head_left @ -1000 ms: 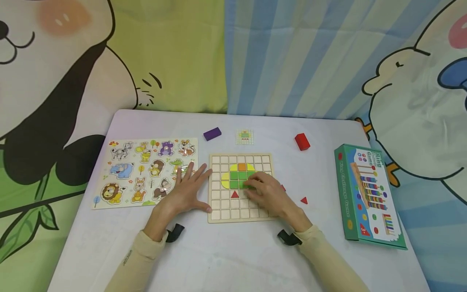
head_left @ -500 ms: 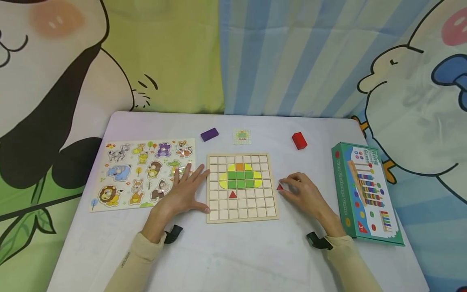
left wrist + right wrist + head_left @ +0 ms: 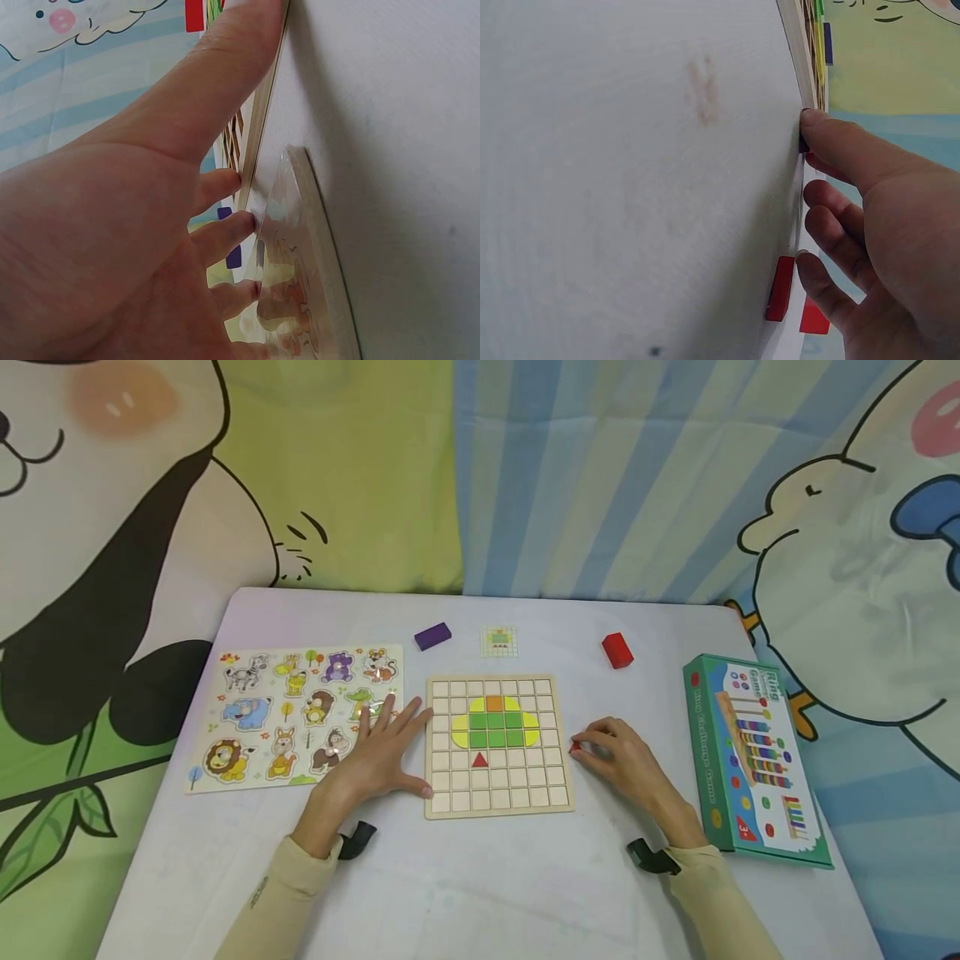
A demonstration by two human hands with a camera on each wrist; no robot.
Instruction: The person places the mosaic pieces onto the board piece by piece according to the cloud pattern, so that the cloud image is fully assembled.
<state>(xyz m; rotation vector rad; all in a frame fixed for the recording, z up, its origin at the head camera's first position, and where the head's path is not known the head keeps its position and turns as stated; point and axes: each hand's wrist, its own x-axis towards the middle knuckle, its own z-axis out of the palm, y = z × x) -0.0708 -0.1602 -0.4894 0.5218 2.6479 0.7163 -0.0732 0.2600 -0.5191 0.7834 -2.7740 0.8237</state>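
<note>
In the head view, a wooden grid board [image 3: 448,783] bears green squares [image 3: 497,738], an orange square [image 3: 494,702], rounded yellow pieces [image 3: 460,730] and one red triangle [image 3: 480,761]. My left hand [image 3: 378,756] is spread, its thumb and index fingertip at the board's left edge. The other fingers lie over the animal puzzle [image 3: 251,714]. Just off the board's right edge, my right hand [image 3: 626,768] pinches a small red triangle [image 3: 575,747] between thumb and index finger. Under its curled fingers, the right wrist view shows another red piece [image 3: 781,289] on the table.
Behind the board lie a purple block [image 3: 432,637], a small pattern card [image 3: 499,642] and a red block [image 3: 618,650]. A green game box [image 3: 757,760] stands at the right, near my right forearm. The white table [image 3: 480,885] ends at the curtain.
My right hand has left the board, moved right and taken hold of a red triangle beside it. The board's right half has come into view. My left hand has stayed in place.
</note>
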